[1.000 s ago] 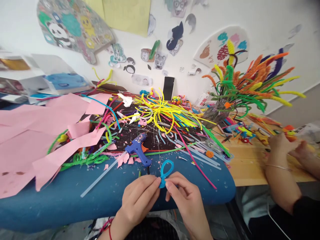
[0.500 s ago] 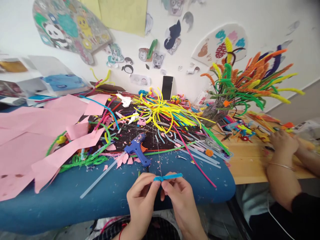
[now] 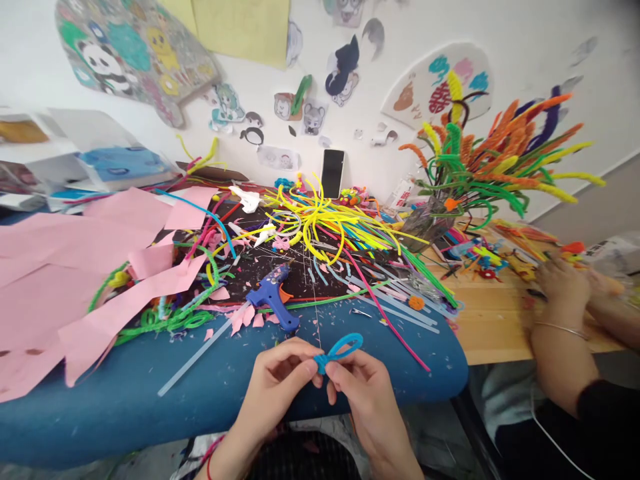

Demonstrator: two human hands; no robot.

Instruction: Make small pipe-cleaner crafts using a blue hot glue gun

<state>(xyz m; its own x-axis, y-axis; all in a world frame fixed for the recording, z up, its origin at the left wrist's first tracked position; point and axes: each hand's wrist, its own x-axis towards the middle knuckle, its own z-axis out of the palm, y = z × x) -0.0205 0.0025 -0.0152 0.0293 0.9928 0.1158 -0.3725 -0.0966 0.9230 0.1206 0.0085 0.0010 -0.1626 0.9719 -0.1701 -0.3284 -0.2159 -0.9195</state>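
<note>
Between my hands is a blue pipe cleaner [image 3: 346, 345], bent into a loop with a small wound knot at its base. My left hand [image 3: 280, 373] pinches the knot from the left with thumb and forefinger. From the right, my right hand [image 3: 361, 381] grips the base of the loop, which sticks out up and to the right. Both hands are just over the near edge of the blue table cover [image 3: 210, 390]. Beyond them lies a blue glue gun [image 3: 275, 300] with a long translucent glue stick [image 3: 200, 353] in its back end.
Pink paper sheets [image 3: 60, 267] spread over the left. A heap of yellow pipe cleaners [image 3: 320, 217] lies behind the glue gun, before an upright phone [image 3: 332, 173]. Several glue sticks [image 3: 400, 310] lie right. A co-worker's hands [image 3: 565, 287] are at the wooden table [image 3: 475, 333].
The blue pipe cleaner has turned: seen nearly edge-on before, it now shows as an open loop tilted upward. My hands have shifted slightly and still pinch it.
</note>
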